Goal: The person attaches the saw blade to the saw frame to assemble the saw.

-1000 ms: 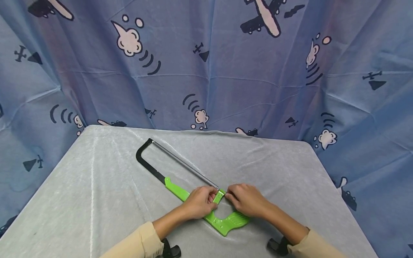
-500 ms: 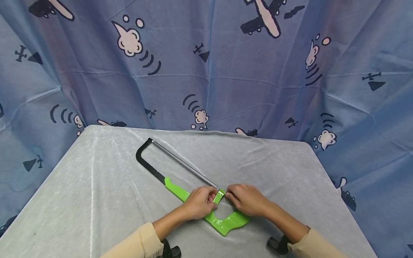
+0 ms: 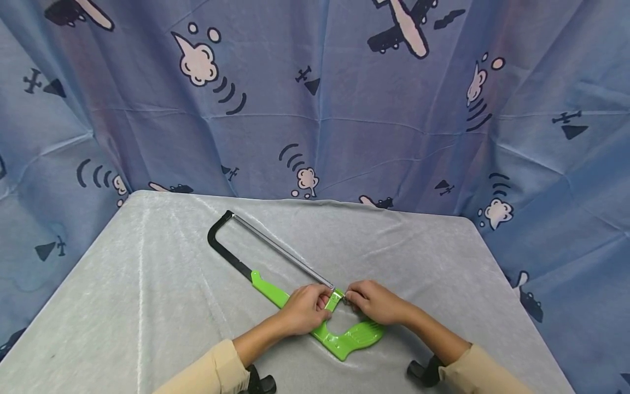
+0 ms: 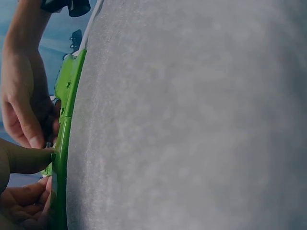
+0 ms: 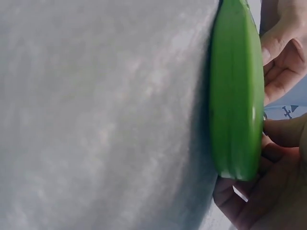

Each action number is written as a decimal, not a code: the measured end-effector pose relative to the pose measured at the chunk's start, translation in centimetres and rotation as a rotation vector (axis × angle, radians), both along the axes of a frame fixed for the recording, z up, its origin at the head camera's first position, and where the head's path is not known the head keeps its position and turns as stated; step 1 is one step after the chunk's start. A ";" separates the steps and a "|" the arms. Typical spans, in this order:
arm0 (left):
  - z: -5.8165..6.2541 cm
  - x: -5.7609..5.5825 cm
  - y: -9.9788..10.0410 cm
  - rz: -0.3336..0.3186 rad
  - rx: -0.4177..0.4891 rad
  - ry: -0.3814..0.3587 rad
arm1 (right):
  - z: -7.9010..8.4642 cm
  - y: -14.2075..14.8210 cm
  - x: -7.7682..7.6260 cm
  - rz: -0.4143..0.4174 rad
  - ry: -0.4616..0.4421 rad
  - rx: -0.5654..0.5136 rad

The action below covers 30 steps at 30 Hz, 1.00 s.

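Note:
A hacksaw (image 3: 269, 289) with a green handle and a black front frame lies slantwise on the grey cloth. Its silver blade (image 3: 283, 250) runs from the black tip to the green post (image 3: 333, 300). My left hand (image 3: 303, 310) grips that post, thumb on one side and fingers on the other. From the right, my right hand (image 3: 376, 302) pinches a small dark metal piece (image 3: 345, 299), seemingly a wing nut, at the post's outer side. Fingers cover most of it. The green handle (image 5: 236, 96) passes below the right hand in the right wrist view.
The table (image 3: 162, 295) wears a pale grey cloth. Behind it hangs a blue curtain (image 3: 315, 98) printed with planes and clouds. Black camera mounts (image 3: 263, 383) are strapped at both wrists, near the table surface.
My right hand's fingers have shifted slightly at the post, baring more of the small metal piece and the handle's end. The left hand and the hacksaw stay where they were.

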<state>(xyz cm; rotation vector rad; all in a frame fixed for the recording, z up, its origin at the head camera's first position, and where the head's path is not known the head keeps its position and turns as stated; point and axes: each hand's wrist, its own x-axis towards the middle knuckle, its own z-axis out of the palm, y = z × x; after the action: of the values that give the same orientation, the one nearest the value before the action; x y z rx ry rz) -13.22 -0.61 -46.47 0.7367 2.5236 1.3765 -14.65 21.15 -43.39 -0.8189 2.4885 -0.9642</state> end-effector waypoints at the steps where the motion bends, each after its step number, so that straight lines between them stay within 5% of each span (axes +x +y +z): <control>1: 0.0 0.0 0.0 0.000 -0.001 0.003 | 0.0 0.0 0.0 0.000 -0.012 -0.010; 19: 0.1 -0.1 0.3 0.003 -0.015 -0.013 | -0.3 0.6 -0.6 -0.017 -0.264 -0.130; 30: 0.7 -0.7 -0.3 -0.054 0.029 -0.131 | -0.2 0.5 -0.5 -0.078 -0.265 -0.128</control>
<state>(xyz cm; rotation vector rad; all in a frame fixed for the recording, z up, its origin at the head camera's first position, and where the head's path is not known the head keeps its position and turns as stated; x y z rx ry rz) -13.94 -0.91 -45.82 0.6909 2.3714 1.3986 -15.16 21.65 -43.61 -0.5905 2.2644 -1.1863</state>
